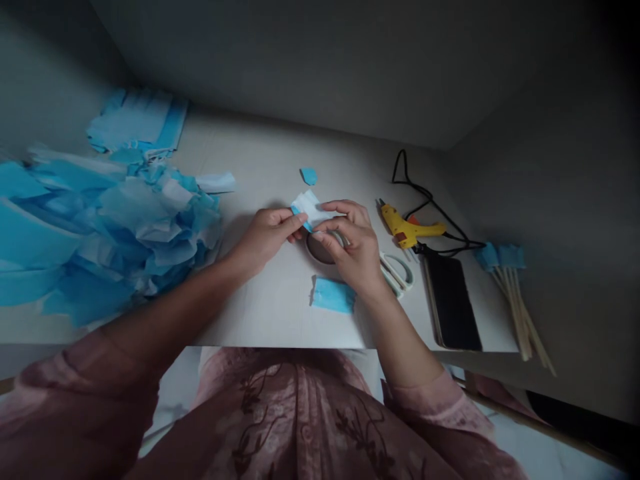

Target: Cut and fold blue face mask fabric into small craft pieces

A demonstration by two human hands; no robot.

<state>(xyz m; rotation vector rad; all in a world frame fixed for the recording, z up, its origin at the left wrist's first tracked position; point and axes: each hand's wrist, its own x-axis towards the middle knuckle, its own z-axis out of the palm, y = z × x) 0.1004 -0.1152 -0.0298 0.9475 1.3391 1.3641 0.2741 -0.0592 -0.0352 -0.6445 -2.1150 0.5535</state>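
Observation:
Over the middle of the table, a small white and blue piece of fabric [311,207] is held up between both hands. My left hand [270,237] pinches its left edge between thumb and fingers. My right hand [353,243] grips its right and lower edge, thumb and fingertips curled in. A round ring, perhaps a tape roll [320,249], lies below the fabric, partly covered by my right hand. Scissors [397,272] rest beside my right wrist; mostly their pale handles show. Nearer me lies a flat blue fabric piece [332,295], and farther back a small blue scrap [309,176].
A large heap of blue and white fabric pieces [145,233] covers the left side, with a stack [135,123] behind it. On the right are a yellow glue gun [410,229] with a black cord, a dark phone [453,300] and several blue-tipped wooden sticks [515,300] by the edge.

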